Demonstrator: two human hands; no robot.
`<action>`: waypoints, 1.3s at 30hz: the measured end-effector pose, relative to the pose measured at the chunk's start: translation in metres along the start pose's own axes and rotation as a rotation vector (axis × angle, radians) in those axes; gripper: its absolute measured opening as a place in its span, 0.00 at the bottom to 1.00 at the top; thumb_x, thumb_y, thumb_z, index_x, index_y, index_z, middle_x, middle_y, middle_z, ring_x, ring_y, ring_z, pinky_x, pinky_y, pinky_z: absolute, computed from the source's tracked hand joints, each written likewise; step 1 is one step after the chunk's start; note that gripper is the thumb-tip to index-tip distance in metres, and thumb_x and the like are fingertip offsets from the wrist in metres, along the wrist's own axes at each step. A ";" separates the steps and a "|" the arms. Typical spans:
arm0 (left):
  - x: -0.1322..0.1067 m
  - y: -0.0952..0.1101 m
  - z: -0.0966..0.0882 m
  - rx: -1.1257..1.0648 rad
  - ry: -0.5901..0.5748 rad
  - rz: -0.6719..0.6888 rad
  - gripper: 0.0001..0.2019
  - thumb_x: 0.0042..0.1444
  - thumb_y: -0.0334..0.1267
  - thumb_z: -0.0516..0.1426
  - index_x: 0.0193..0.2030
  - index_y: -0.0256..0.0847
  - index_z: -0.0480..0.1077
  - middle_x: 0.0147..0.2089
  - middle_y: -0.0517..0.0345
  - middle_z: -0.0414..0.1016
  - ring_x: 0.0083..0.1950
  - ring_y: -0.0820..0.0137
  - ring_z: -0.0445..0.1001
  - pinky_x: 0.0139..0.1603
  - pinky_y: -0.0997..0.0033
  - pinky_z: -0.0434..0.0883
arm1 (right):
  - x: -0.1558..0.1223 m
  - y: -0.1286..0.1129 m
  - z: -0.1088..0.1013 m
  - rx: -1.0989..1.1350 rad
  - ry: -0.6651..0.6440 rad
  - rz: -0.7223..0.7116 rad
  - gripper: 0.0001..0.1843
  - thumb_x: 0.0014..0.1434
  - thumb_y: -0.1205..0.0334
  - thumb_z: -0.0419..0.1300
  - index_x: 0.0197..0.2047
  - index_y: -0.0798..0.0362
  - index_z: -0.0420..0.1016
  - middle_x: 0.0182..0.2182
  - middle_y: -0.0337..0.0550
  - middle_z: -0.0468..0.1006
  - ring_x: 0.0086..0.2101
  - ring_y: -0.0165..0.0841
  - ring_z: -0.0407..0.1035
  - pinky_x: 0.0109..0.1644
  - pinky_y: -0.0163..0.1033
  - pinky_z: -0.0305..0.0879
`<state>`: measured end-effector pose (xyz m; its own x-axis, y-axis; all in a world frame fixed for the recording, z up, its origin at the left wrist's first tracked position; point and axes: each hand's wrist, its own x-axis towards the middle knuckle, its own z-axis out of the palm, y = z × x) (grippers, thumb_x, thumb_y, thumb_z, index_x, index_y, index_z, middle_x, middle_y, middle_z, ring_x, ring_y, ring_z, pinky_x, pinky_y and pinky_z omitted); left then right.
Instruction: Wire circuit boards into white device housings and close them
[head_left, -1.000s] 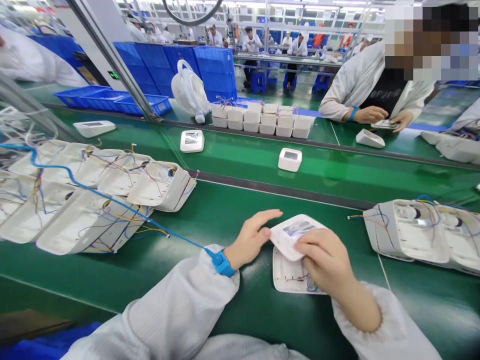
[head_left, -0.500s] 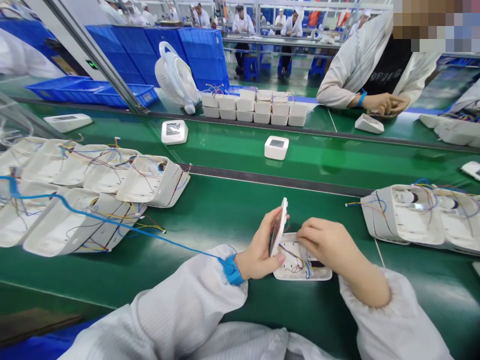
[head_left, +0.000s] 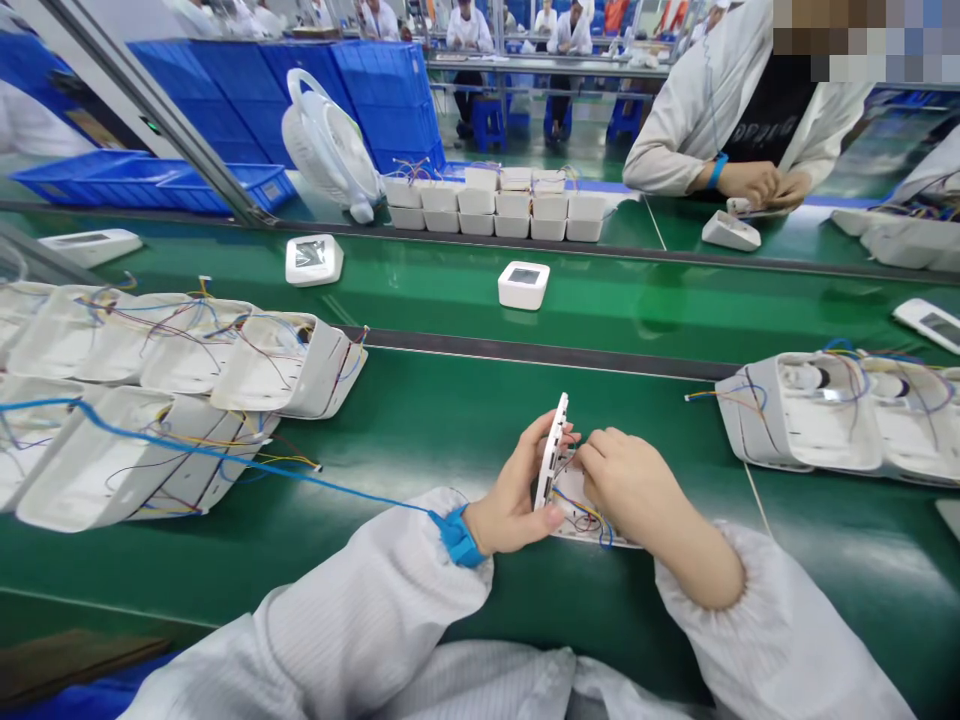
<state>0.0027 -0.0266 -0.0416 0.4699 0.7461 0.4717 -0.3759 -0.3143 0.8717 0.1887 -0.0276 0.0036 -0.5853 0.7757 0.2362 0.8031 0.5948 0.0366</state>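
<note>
My left hand grips a white front panel and holds it nearly upright, edge-on to me. Small dark parts show along the panel's inner side. Beneath it an open white plastic housing lies on the green bench, with blue, yellow and red wires inside. My right hand is over the housing, its fingertips pinched together close to the panel's inner face. What they pinch is hidden; thin reddish wires run beside them. A blue wrist strap with a cord circles my left wrist.
White housings with loose wires crowd the left side; more housings stand at right. Finished-looking white units with screens sit on the green conveyor. A white fan and a co-worker's hands are across it.
My right hand has moved left, closer to the panel. The panel has turned more edge-on, showing its inner side. On the conveyor, the units appear further left as the view shifts.
</note>
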 end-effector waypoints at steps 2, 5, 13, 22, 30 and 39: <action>0.000 0.001 0.000 0.001 0.001 0.005 0.43 0.58 0.52 0.60 0.73 0.44 0.42 0.68 0.39 0.54 0.68 0.48 0.58 0.68 0.42 0.56 | 0.000 0.000 0.000 0.033 0.017 0.009 0.05 0.55 0.72 0.61 0.29 0.54 0.72 0.27 0.42 0.70 0.30 0.36 0.62 0.33 0.42 0.48; 0.001 0.002 0.001 -0.002 0.004 0.008 0.43 0.57 0.53 0.60 0.72 0.44 0.42 0.68 0.39 0.54 0.68 0.48 0.58 0.68 0.43 0.56 | 0.000 0.001 0.000 0.103 0.046 0.018 0.08 0.60 0.67 0.61 0.28 0.54 0.72 0.26 0.41 0.71 0.30 0.35 0.63 0.33 0.41 0.49; -0.001 0.003 0.000 -0.046 -0.014 -0.074 0.44 0.57 0.55 0.59 0.72 0.45 0.41 0.70 0.38 0.51 0.70 0.47 0.56 0.69 0.42 0.54 | 0.001 0.004 0.003 0.236 0.065 0.081 0.13 0.67 0.60 0.58 0.31 0.53 0.75 0.28 0.40 0.76 0.32 0.33 0.66 0.35 0.39 0.55; -0.002 0.003 -0.001 0.007 0.012 -0.115 0.42 0.58 0.56 0.58 0.72 0.44 0.43 0.69 0.39 0.55 0.67 0.48 0.61 0.68 0.44 0.58 | 0.001 0.004 0.002 0.272 0.056 0.048 0.12 0.67 0.64 0.56 0.33 0.53 0.77 0.30 0.42 0.75 0.33 0.33 0.64 0.35 0.38 0.56; 0.001 0.006 -0.004 0.109 -0.055 -0.106 0.37 0.62 0.54 0.53 0.72 0.42 0.47 0.70 0.42 0.56 0.68 0.48 0.60 0.67 0.46 0.60 | 0.002 0.004 0.000 0.314 0.065 0.017 0.12 0.67 0.66 0.54 0.33 0.53 0.77 0.30 0.43 0.76 0.32 0.34 0.62 0.35 0.39 0.55; 0.002 0.011 -0.003 0.186 -0.068 -0.125 0.35 0.63 0.53 0.52 0.72 0.43 0.49 0.70 0.46 0.58 0.68 0.47 0.60 0.67 0.47 0.60 | 0.002 0.002 -0.004 0.297 0.025 0.000 0.10 0.65 0.69 0.56 0.33 0.54 0.76 0.31 0.44 0.76 0.33 0.34 0.62 0.35 0.39 0.55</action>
<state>-0.0031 -0.0267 -0.0321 0.5589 0.7465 0.3612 -0.1611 -0.3295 0.9303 0.1898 -0.0254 0.0079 -0.5792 0.7727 0.2599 0.7330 0.6331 -0.2488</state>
